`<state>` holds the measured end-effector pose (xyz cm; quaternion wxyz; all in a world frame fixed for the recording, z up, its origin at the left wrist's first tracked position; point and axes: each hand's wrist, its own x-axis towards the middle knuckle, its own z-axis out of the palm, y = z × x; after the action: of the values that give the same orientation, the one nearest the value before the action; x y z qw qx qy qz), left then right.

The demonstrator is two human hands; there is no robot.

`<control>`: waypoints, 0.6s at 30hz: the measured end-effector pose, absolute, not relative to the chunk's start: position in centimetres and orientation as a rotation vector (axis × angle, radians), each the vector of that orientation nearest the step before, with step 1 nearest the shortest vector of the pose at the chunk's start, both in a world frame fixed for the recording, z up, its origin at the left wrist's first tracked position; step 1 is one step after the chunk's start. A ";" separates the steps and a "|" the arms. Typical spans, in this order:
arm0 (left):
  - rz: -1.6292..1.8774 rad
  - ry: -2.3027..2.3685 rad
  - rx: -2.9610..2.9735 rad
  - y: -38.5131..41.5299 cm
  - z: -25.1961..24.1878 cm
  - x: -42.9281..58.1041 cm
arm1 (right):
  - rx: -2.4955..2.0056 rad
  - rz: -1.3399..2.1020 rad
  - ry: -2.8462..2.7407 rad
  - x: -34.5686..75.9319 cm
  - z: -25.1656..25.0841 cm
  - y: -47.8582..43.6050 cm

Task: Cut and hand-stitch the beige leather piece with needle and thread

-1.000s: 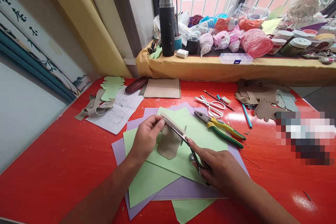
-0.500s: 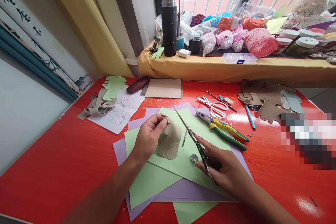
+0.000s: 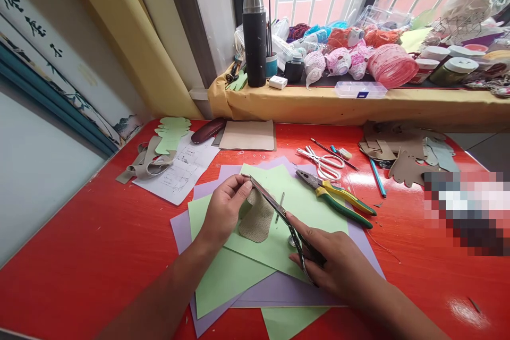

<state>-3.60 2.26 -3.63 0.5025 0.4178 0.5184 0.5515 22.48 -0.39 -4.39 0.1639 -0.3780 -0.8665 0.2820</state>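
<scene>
My left hand [image 3: 227,204] pinches the upper edge of a small beige piece of leather [image 3: 257,220], whose rounded lower end hangs over the green paper [image 3: 223,276]. In my right hand [image 3: 326,255] is a pair of dark metal scissors [image 3: 274,204], fingers in the handles. Its blade tips reach up to the leather's top edge, beside my left fingertips. A thin metal pin-like rod [image 3: 280,207] lies on the green sheet just behind the blades. Partly hidden under the scissors is a small round bobbin-like metal piece [image 3: 292,241].
Pliers [image 3: 338,199] with green and yellow handles lie right of the papers, near white-handled scissors [image 3: 322,162]. Brown leather cutouts [image 3: 410,164] sit at the right. A drawn sheet [image 3: 179,170] and grey strips [image 3: 149,162] lie left. A black flask [image 3: 254,42] stands on the sill.
The scissors in my right hand have moved left and slightly down, bringing the blade tips to the leather's top edge. My left hand keeps its pinch on the leather, nearly still.
</scene>
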 end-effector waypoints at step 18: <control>1.169 1.032 0.816 1.1 -1.1 -3.2 | -1.441 1.148 -1.652 24.8 -3.3 1.9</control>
<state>-3.18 1.14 -1.13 0.6373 0.3573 0.4518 0.5119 24.82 1.88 -3.32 0.3271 -0.5503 -0.6309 0.4384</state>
